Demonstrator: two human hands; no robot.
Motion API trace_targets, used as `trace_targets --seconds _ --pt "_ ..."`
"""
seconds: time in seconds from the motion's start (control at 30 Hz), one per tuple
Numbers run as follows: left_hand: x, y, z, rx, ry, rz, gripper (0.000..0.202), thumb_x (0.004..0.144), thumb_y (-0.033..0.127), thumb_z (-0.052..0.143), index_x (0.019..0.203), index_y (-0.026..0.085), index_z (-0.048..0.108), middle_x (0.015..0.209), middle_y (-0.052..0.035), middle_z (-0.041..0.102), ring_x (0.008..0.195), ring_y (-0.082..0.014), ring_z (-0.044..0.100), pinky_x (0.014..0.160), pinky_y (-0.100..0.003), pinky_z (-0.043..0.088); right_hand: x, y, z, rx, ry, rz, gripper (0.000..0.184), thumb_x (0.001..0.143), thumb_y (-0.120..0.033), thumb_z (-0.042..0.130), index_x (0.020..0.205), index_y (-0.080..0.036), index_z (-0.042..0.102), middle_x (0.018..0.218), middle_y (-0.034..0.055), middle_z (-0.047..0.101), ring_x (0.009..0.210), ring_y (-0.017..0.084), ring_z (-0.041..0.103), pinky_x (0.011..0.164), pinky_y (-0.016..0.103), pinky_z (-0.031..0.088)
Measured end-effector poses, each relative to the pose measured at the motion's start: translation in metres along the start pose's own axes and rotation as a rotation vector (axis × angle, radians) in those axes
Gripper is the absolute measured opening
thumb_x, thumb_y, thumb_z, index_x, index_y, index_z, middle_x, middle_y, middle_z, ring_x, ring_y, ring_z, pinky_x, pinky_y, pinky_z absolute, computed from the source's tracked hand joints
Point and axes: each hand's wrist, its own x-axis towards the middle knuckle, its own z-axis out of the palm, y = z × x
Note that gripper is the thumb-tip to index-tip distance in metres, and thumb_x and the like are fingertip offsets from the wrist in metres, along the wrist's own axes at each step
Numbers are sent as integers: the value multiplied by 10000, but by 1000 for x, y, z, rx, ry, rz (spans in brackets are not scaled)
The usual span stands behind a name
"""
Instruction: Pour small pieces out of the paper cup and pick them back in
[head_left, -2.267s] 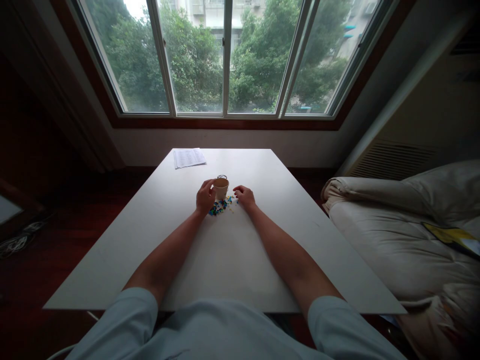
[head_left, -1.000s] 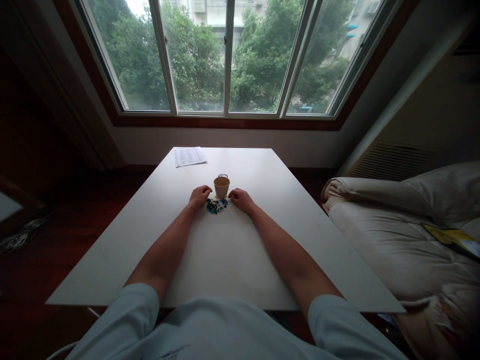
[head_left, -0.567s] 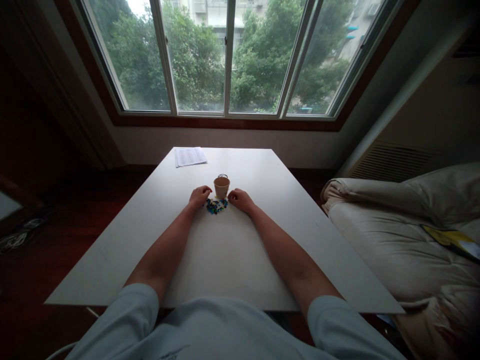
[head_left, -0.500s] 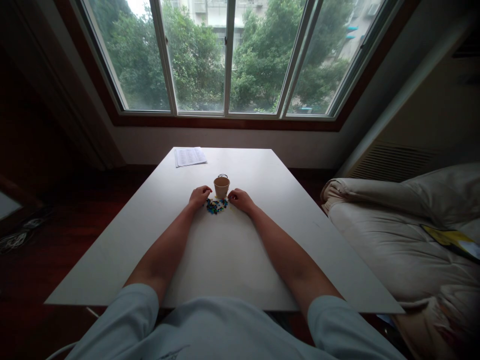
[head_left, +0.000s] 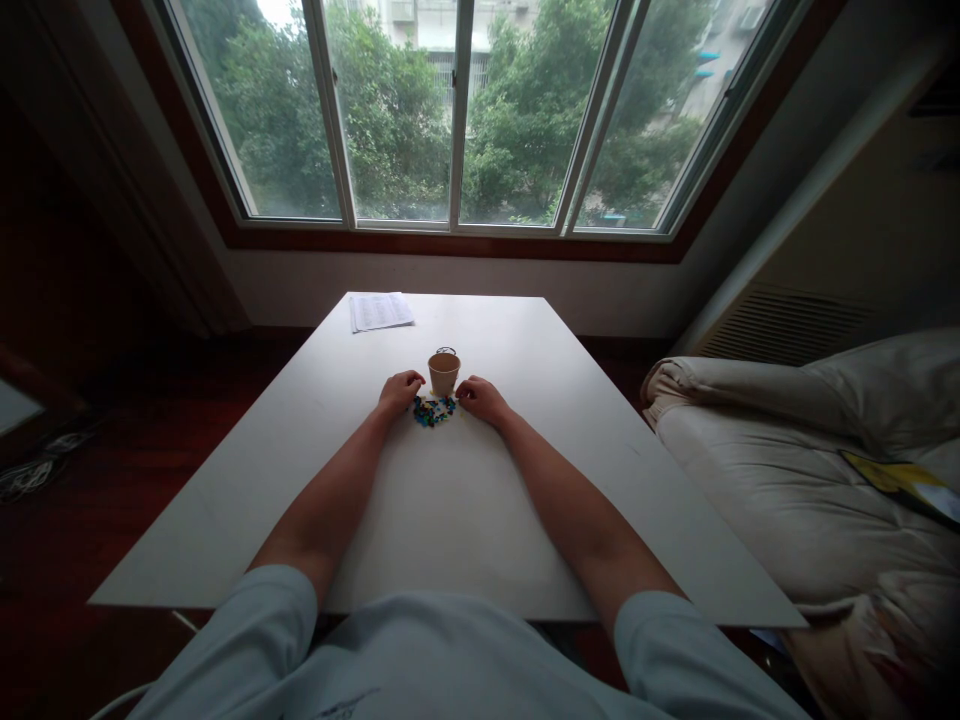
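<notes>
A small tan paper cup point(head_left: 444, 372) stands upright in the middle of the white table point(head_left: 525, 500). Just in front of it lies a tight pile of several small blue, green and yellow beads point(head_left: 433, 410). My left hand point(head_left: 398, 392) rests on the table at the left edge of the pile, fingers curled. Curled the same way, my right hand point(head_left: 482, 399) lies at the pile's right edge. Neither hand touches the cup. Whether either hand holds a bead is too small to tell.
A printed sheet of paper point(head_left: 380, 311) lies at the table's far left corner. A white sofa with cushions point(head_left: 810, 470) stands close along the table's right side, with a yellow item point(head_left: 900, 478) on it. A large window fills the wall beyond the table.
Since 2.3 s ago my left hand has let go of the cup and both hands have pushed the scattered beads into a tighter pile. Over the last second nothing has visibly moved.
</notes>
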Motion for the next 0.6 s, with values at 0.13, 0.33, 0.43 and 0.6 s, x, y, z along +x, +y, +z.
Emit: trace_targets --seconds 0.13,0.33,0.43,0.6 --pt "0 0 1 12 3 8 274 852 317 522 965 226 755 832 -30 708 775 -177 585 686 -271 412 1 1 1 -6 0 -2 184 735 -119 640 857 -218 734 862 15 608 749 132 540 691 237 427" --pt "0 2 0 25 -2 1 269 854 314 525 965 229 755 827 -27 709 770 -176 588 696 -273 415 1 3 2 -18 12 -8 177 774 -130 617 869 -218 737 860 21 605 753 132 539 692 236 424" --pt "-1 3 -1 32 -11 -5 269 857 314 527 972 228 755 820 -26 709 767 -176 589 694 -272 417 1 3 2 -22 3 -9 189 768 -117 615 870 -215 741 862 22 606 758 132 539 699 235 425" --pt "-3 6 -2 30 -2 -5 259 859 307 531 964 231 755 849 -27 717 789 -180 596 697 -273 420 0 -1 -1 -18 -25 -15 182 745 -127 646 866 -218 746 880 26 608 781 140 547 701 237 431"
